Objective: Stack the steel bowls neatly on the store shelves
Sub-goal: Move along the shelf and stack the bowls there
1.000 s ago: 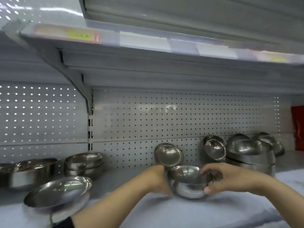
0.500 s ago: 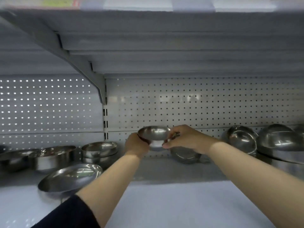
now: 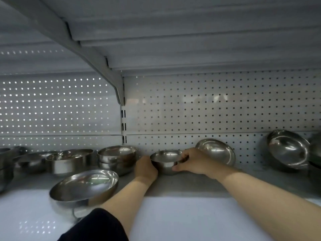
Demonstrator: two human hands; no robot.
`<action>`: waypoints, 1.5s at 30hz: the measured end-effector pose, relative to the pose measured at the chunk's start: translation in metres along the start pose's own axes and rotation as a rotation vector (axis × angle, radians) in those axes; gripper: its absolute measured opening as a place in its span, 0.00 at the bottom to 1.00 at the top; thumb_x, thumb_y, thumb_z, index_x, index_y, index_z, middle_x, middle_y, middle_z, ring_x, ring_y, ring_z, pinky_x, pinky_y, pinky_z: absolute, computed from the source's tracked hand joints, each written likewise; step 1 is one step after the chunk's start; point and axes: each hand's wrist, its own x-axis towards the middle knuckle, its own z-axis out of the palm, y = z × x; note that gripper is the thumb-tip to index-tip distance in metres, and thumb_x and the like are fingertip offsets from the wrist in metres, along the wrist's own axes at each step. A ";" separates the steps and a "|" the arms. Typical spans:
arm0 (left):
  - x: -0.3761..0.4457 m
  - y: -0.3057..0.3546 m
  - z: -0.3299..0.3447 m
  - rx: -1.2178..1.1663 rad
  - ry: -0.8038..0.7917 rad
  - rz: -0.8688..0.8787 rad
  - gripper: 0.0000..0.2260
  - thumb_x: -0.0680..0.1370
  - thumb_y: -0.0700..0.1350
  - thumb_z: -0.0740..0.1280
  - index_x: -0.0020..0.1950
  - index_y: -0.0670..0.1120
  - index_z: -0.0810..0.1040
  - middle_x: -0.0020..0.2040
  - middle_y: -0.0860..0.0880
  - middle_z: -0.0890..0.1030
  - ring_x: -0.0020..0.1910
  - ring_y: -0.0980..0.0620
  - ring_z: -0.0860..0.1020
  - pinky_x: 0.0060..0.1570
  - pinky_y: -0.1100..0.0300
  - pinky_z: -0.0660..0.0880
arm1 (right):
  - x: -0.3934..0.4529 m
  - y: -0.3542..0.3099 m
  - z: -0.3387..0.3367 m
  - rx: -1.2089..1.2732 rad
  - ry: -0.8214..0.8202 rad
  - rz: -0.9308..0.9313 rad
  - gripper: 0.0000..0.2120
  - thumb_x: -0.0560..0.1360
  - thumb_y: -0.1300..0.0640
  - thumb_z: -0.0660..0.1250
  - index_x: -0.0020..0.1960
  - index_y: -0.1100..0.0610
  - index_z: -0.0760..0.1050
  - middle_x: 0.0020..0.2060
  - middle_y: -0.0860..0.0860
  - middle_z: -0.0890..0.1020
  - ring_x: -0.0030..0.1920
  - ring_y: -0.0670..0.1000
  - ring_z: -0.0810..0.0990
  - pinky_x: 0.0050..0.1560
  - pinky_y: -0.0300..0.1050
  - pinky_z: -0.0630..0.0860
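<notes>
Lowered since a moment ago, the small bowl [image 3: 165, 161] now sits on the shelf [image 3: 191, 184], gripped between your left hand [image 3: 145, 168] and right hand [image 3: 192, 161]; your left fingers are hidden behind it. A tilted bowl [image 3: 216, 151] leans just beyond your right knuckles.

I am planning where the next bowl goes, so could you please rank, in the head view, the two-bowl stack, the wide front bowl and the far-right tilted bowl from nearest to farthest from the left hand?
From the left hand:
1. Two-bowl stack, just left of it.
2. Wide front bowl, lower left, at the shelf front.
3. Far-right tilted bowl, leaning on the back panel.
</notes>
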 end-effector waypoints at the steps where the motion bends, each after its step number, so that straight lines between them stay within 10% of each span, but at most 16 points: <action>1: -0.001 0.000 0.000 0.009 -0.006 -0.006 0.13 0.79 0.38 0.58 0.59 0.38 0.77 0.59 0.40 0.80 0.61 0.44 0.77 0.59 0.58 0.72 | 0.000 0.000 0.001 -0.015 -0.003 0.000 0.16 0.64 0.49 0.77 0.45 0.58 0.80 0.34 0.45 0.79 0.34 0.40 0.76 0.33 0.32 0.68; 7: -0.015 0.024 -0.014 -0.030 0.136 0.106 0.21 0.75 0.36 0.64 0.68 0.42 0.68 0.67 0.42 0.69 0.67 0.44 0.66 0.66 0.56 0.66 | -0.002 -0.010 -0.027 -0.172 0.006 -0.003 0.22 0.64 0.44 0.76 0.54 0.49 0.74 0.48 0.44 0.75 0.48 0.45 0.74 0.38 0.36 0.68; 13: -0.046 0.095 -0.011 -0.163 0.012 0.343 0.21 0.75 0.34 0.64 0.67 0.47 0.72 0.65 0.47 0.73 0.64 0.48 0.73 0.63 0.58 0.71 | -0.010 0.015 -0.093 -0.326 0.458 0.058 0.14 0.70 0.64 0.70 0.54 0.55 0.76 0.56 0.52 0.77 0.49 0.50 0.75 0.45 0.40 0.69; 17: -0.058 0.116 0.027 0.108 -0.312 0.378 0.12 0.79 0.38 0.58 0.61 0.41 0.74 0.58 0.43 0.78 0.57 0.46 0.78 0.53 0.58 0.74 | -0.016 0.043 -0.091 -0.575 0.246 0.253 0.09 0.73 0.66 0.65 0.52 0.60 0.78 0.52 0.55 0.79 0.48 0.52 0.79 0.46 0.42 0.76; 24: -0.045 0.100 0.042 0.067 -0.418 0.362 0.12 0.80 0.36 0.54 0.60 0.40 0.74 0.60 0.42 0.77 0.60 0.46 0.76 0.58 0.59 0.71 | -0.014 0.060 -0.082 -0.685 0.029 0.276 0.11 0.75 0.67 0.63 0.56 0.60 0.77 0.55 0.55 0.78 0.54 0.50 0.78 0.55 0.40 0.74; 29: -0.049 0.099 0.030 -0.001 -0.438 0.326 0.12 0.81 0.38 0.54 0.60 0.41 0.74 0.59 0.43 0.77 0.58 0.47 0.76 0.53 0.62 0.69 | -0.022 0.033 -0.099 -0.703 -0.026 0.291 0.11 0.73 0.67 0.64 0.35 0.57 0.69 0.34 0.51 0.73 0.34 0.47 0.73 0.35 0.37 0.70; 34: -0.059 0.097 -0.026 -0.147 -0.294 0.200 0.07 0.80 0.41 0.58 0.45 0.43 0.74 0.36 0.49 0.73 0.36 0.53 0.73 0.36 0.65 0.70 | -0.058 -0.036 -0.126 -0.670 -0.180 0.220 0.08 0.69 0.56 0.72 0.46 0.59 0.80 0.40 0.50 0.78 0.40 0.48 0.76 0.39 0.38 0.71; 38: -0.097 0.037 -0.089 -0.288 -0.300 0.265 0.07 0.75 0.42 0.65 0.51 0.49 0.80 0.50 0.50 0.83 0.43 0.53 0.79 0.42 0.58 0.77 | -0.094 -0.081 -0.101 -0.490 -0.107 0.061 0.08 0.68 0.46 0.73 0.39 0.48 0.76 0.39 0.43 0.77 0.39 0.44 0.74 0.35 0.37 0.68; 45: -0.139 -0.021 -0.107 0.224 -0.092 0.383 0.07 0.77 0.43 0.60 0.41 0.47 0.76 0.45 0.49 0.80 0.49 0.48 0.77 0.44 0.59 0.71 | -0.124 -0.095 -0.038 -0.329 -0.098 0.006 0.12 0.65 0.44 0.74 0.37 0.50 0.74 0.37 0.43 0.77 0.38 0.44 0.74 0.36 0.41 0.69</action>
